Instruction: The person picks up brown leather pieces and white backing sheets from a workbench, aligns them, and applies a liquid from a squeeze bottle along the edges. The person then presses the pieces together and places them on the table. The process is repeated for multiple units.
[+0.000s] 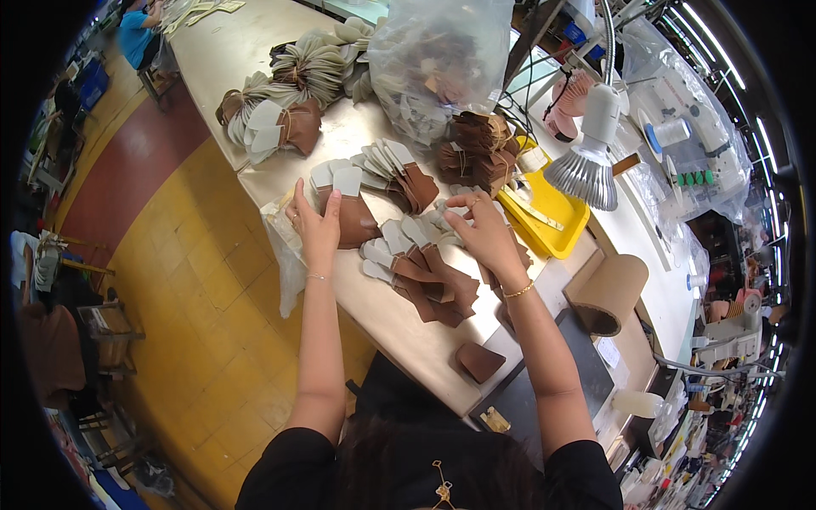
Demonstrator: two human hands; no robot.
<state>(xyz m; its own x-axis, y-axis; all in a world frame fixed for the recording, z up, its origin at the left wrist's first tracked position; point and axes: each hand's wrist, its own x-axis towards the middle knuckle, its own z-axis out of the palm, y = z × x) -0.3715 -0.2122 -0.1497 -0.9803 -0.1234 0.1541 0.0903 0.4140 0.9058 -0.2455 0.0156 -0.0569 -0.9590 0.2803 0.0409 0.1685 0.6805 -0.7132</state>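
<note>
My left hand (314,228) is closed around the left edge of a stack of brown leather pieces with pale tabs (357,223), thumb in front. Farther right, my right hand (486,231) is curled, thumb and forefinger drawn together over pale tabs; anything between them is too small to make out. Between my hands lies a fanned bundle of brown pieces with pale rounded ends (433,276). Just beyond it is another fanned bundle (406,180). A single brown piece (480,362) rests near the table's front edge.
More bundles (285,127) and a clear plastic bag of pieces (438,68) occupy the far table (242,38). To the right are dark brown stacks (480,149), a yellow tray (565,225), a lamp (591,153) and a cardboard roll (608,293). Someone in blue (136,38) sits far left.
</note>
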